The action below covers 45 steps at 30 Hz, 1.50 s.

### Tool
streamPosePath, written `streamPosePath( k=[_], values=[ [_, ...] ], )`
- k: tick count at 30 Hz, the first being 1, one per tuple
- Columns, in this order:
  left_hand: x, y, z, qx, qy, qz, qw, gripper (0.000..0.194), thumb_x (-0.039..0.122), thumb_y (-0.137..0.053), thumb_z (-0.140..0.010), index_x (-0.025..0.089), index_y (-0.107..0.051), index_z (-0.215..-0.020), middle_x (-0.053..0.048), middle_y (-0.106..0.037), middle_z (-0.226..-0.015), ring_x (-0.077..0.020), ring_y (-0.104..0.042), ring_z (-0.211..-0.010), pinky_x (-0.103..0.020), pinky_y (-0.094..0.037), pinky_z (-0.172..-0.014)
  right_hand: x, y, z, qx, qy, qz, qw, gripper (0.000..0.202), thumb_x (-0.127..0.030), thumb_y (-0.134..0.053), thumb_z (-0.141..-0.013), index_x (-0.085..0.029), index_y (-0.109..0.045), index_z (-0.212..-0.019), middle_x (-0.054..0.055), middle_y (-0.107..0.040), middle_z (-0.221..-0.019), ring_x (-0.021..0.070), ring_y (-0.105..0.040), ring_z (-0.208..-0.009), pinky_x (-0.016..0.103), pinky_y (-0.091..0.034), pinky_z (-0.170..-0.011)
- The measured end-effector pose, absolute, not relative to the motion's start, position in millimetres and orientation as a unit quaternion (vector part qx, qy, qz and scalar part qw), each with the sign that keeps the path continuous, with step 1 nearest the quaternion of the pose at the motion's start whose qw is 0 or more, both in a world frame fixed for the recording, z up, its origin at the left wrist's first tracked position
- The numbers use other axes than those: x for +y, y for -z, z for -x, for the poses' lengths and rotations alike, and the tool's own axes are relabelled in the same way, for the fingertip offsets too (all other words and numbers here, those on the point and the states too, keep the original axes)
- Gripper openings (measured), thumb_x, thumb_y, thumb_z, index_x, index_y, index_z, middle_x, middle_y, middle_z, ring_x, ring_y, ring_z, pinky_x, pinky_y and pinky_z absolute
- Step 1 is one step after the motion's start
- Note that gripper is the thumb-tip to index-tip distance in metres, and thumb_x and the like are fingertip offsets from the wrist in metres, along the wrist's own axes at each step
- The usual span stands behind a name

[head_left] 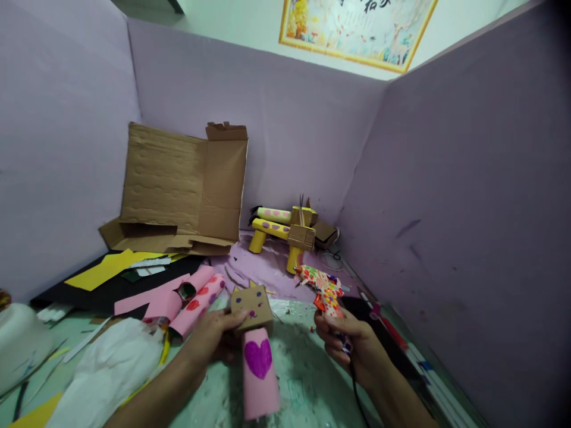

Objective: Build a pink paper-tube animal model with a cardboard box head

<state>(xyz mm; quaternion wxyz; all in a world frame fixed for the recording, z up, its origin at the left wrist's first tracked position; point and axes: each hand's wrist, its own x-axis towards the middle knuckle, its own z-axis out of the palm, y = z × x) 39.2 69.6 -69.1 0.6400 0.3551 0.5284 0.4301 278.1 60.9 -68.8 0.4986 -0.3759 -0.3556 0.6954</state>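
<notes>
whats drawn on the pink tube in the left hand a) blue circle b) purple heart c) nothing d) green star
b: the pink tube held by the left hand shows a purple heart on its front, below a cardboard head.

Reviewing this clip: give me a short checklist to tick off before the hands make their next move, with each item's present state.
1. Left hand grips the pink paper tube with a purple heart: ok.
2. Brown cardboard cat-face box sits on the tube's top: ok.
3. Right hand holds the spotted, colourful glue gun: ok.
4. Nozzle points away from fingers: ok.
5. Glue at the nozzle: cannot tell.
</notes>
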Motion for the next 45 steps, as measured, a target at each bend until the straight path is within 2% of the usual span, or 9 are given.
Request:
streamPosePath(
  k=[5,7,13,18,26,30,36,40,45],
  values=[
    [68,56,-36,0.639,-0.487,-0.489,0.340,0.019,0.030,-0.082,-0.051,0.024,-0.063,-0.049,-0.002,-0.052,-0.046,-0.0243,-0.058,-0.063,-0.021,-0.032,-0.045,58,69,-273,-0.366,-0.694,0.377,0.492,0.026,-0.028,-0.073,-0.056,-0.014,-0.052,-0.058,-0.006,-0.039,-0.048,0.0008,-0.024,-0.036,0.011,-0.022,-0.028],
    [64,45,-35,0.633,-0.533,-0.473,0.303,0.018,0.023,-0.082,-0.050,0.025,-0.065,-0.049,-0.002,-0.052,-0.048,-0.0238,-0.057,-0.067,-0.021,-0.031,-0.048,56,68,-270,-0.369,-0.705,0.366,0.483,0.027,-0.029,-0.074,-0.056,-0.014,-0.051,-0.057,-0.006,-0.039,-0.047,0.0008,-0.024,-0.036,0.011,-0.023,-0.028],
    [49,22,-47,0.518,-0.520,-0.487,0.473,0.006,0.013,-0.075,-0.055,0.018,-0.072,-0.056,-0.005,-0.068,-0.060,-0.0187,-0.055,-0.058,-0.025,-0.039,-0.055,44,73,-259,-0.382,-0.768,0.309,0.412,0.027,-0.030,-0.074,-0.058,-0.014,-0.054,-0.066,-0.006,-0.043,-0.049,-0.0001,-0.024,-0.033,0.011,-0.024,-0.026],
    [47,25,-53,0.472,-0.463,-0.446,0.604,0.010,0.026,-0.072,-0.058,0.017,-0.073,-0.060,-0.001,-0.059,-0.047,-0.0080,-0.038,-0.039,-0.022,-0.028,-0.044,37,71,-250,-0.392,-0.788,0.285,0.379,0.032,-0.033,-0.077,-0.058,-0.015,-0.054,-0.072,-0.006,-0.044,-0.046,-0.0002,-0.024,-0.032,0.010,-0.023,-0.025],
    [50,27,-58,0.493,-0.483,-0.387,0.612,0.010,0.011,-0.058,-0.049,0.017,-0.062,-0.041,0.005,-0.044,-0.034,-0.0040,-0.022,-0.033,-0.020,-0.016,-0.039,37,67,-249,-0.407,-0.798,0.296,0.332,0.035,-0.034,-0.078,-0.057,-0.015,-0.055,-0.074,-0.005,-0.047,-0.047,0.0010,-0.029,-0.033,0.011,-0.026,-0.028],
    [60,20,-25,0.558,-0.501,-0.449,0.485,0.010,0.015,-0.059,-0.052,0.017,-0.060,-0.042,0.002,-0.048,-0.039,-0.0073,-0.034,-0.037,-0.022,-0.023,-0.041,38,75,-258,-0.363,-0.825,0.231,0.367,0.025,-0.029,-0.075,-0.063,-0.013,-0.056,-0.069,-0.006,-0.042,-0.050,-0.0009,-0.024,-0.033,0.010,-0.026,-0.027],
    [66,1,56,0.813,-0.361,-0.456,-0.020,0.024,0.028,-0.052,-0.067,0.022,-0.068,-0.083,-0.003,-0.063,-0.060,-0.0251,-0.060,-0.069,-0.032,-0.026,-0.050,45,85,-267,-0.287,-0.871,0.080,0.391,0.024,-0.034,-0.067,-0.075,-0.014,-0.061,-0.087,-0.003,-0.050,-0.064,0.0001,-0.023,-0.035,0.007,-0.032,-0.025],
    [64,6,69,0.832,-0.287,-0.469,-0.067,0.031,0.038,-0.041,-0.078,0.017,-0.062,-0.070,-0.006,-0.065,-0.066,-0.0300,-0.061,-0.085,-0.037,-0.025,-0.051,47,90,-266,-0.232,-0.901,-0.044,0.363,0.021,-0.034,-0.057,-0.084,-0.014,-0.056,-0.089,-0.005,-0.050,-0.060,0.0002,-0.025,-0.033,0.006,-0.035,-0.024],
    [62,7,43,0.760,-0.408,-0.506,-0.010,0.035,0.027,-0.045,-0.074,0.021,-0.058,-0.106,-0.007,-0.065,-0.098,-0.0267,-0.060,-0.088,-0.036,-0.040,-0.063,46,104,-265,-0.174,-0.909,-0.155,0.346,0.027,-0.045,-0.049,-0.084,-0.019,-0.045,-0.078,-0.010,-0.049,-0.053,-0.0026,-0.025,-0.026,0.003,-0.033,-0.024]
  ],
)
